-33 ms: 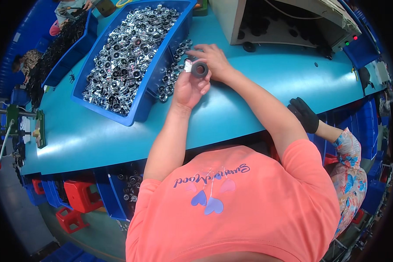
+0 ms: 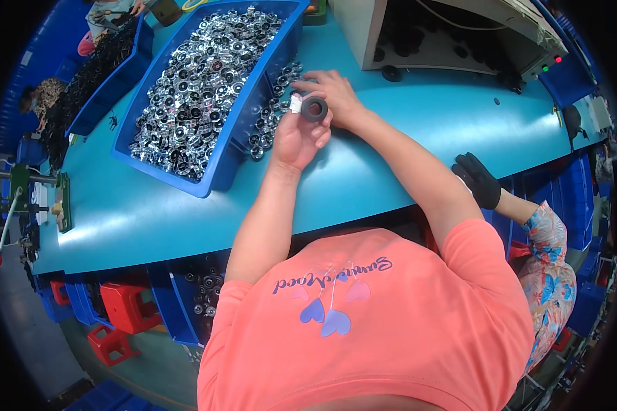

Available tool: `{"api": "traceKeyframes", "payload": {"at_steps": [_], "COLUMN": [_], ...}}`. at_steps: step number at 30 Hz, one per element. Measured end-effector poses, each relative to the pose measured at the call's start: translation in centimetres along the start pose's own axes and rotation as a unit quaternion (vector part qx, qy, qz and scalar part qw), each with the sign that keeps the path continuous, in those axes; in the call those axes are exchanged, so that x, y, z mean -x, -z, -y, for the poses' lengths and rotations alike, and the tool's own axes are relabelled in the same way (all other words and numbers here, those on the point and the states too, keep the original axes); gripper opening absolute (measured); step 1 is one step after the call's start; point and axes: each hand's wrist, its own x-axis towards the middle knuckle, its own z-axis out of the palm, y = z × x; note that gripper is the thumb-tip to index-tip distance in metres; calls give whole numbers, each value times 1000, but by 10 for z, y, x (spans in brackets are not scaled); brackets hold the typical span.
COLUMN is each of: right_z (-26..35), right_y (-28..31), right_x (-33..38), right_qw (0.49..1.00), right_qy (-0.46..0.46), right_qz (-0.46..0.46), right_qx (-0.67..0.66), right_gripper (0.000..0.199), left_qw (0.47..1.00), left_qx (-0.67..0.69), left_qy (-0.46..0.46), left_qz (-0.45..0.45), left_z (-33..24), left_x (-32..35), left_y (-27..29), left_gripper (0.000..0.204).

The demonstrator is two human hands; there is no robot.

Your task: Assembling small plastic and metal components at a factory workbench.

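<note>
My left hand is closed round a dark ring-shaped piece, whose round opening faces up. White wrapping shows at the thumb. Just beyond it, my right hand stretches its fingers leftward, a little apart, over loose shiny round parts lying on the table. Its thumb is hidden behind the ring-shaped piece, and I see nothing held in it. These loose parts run along the right wall of a big blue bin, which is heaped with similar silver-and-black parts.
A second blue bin with thin black pieces stands far left. At the back right is an open-fronted machine with black round pieces inside. A co-worker's black-gloved hand is at the turquoise table's right edge. Red stools stand below left.
My right hand's fingers have shifted very slightly left over the loose parts. A bit of something white now shows beside the co-worker's glove. My left hand stays in place.
</note>
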Motion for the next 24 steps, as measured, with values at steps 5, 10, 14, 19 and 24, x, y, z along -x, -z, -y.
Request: {"api": "traceKeyframes", "payload": {"at_steps": [5,10,14,19,24], "right_z": [0,-6,0,0,9], "right_y": [-11,-11,-5,9,49], "right_x": [3,2,2,7,20], "right_qw": [998,996,995,988,946], "right_qy": [42,19,15,0,-141], "right_qz": [-23,-10,-28,-84,-72], "right_qx": [-44,-82,-94,-132,-284], "right_gripper": [46,38,34,33,33], "left_qw": [999,999,1000,1000,998], "left_qx": [4,8,2,-2,1], "left_qy": [3,14,10,-10,-52], "left_qz": [37,30,27,17,-38], "left_z": [0,1,1,-3,-7], "left_x": [-1,-1,-1,0,-1], "left_y": [-4,-2,-1,0,4], "left_gripper": [47,48,50,52,52]}}
